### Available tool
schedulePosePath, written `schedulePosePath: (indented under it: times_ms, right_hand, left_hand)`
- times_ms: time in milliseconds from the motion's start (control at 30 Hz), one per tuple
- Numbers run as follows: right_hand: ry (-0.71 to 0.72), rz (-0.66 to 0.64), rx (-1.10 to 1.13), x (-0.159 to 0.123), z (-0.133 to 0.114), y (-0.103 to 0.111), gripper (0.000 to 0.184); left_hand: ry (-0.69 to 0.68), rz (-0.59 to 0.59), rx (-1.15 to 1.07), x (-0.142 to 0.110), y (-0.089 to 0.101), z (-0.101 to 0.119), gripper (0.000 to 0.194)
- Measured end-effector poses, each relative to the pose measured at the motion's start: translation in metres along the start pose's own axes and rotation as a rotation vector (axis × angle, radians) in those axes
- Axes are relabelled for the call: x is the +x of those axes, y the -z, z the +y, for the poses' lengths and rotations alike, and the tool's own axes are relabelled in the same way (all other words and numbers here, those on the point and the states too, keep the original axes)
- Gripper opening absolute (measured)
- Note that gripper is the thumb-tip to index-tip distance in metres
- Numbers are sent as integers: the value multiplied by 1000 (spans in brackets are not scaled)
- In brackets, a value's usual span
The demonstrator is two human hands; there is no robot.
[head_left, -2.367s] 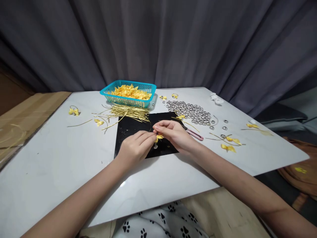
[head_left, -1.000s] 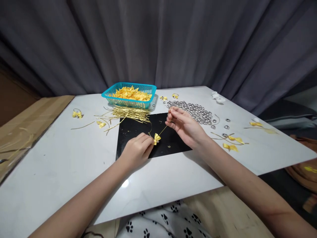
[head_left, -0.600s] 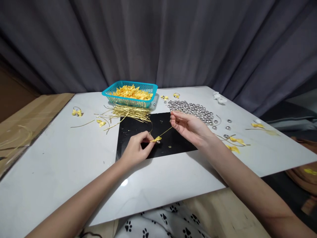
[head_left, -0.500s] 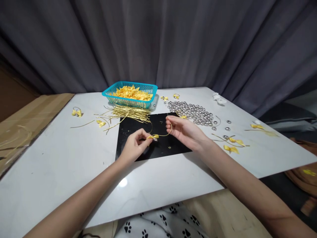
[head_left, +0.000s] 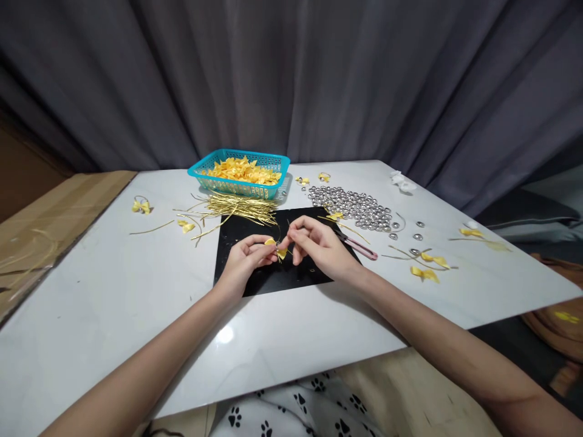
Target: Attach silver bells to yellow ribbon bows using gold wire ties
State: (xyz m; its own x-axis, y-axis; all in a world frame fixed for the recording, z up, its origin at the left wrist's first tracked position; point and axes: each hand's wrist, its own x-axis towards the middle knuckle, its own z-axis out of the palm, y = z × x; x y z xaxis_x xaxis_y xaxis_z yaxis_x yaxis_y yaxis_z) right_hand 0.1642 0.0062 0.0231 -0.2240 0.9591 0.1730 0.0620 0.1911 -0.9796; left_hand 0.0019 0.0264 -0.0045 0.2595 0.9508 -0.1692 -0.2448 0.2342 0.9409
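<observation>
Above the black mat my left hand pinches a small yellow ribbon bow. A silver bead sits near the bow's middle, partly covered by fingers. My right hand is right beside it, thumb and forefinger pressed together on a thin gold cord that comes from the bow. Only a short end of this cord shows above the fingertips. Just behind the mat lies a bundle of gold cords. Pink-handled scissors rest by the right wrist, their blades partly hidden.
A turquoise basket full of yellow bows stands at the back of the white table. A heap of silver beads spreads right of it. Loose bows and cords lie at the right; a corded bow lies left.
My right hand first drew the cord out to the right, then came back to the bow. My left hand turned the bow and raised it slightly. The scissors show again beside the right wrist.
</observation>
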Motion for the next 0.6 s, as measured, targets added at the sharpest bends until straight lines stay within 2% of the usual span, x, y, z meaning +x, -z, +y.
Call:
schedulePosePath:
  times_ms: [167, 300, 500, 600]
  right_hand:
    - [175, 75, -300, -5, 3, -3, 14]
    - [155, 100, -249, -4, 6, -4, 16]
    - [146, -16, -257, -8, 5, -7, 14]
    - [78, -50, -235, -8, 3, -8, 14]
  left_hand:
    - [-16, -24, 7, 2, 0, -2, 25]
    - [-16, -25, 41, 1, 0, -2, 24]
    - [-56, -42, 72, -2, 0, -3, 18]
    - [-49, -24, 49, -2, 0, -2, 17]
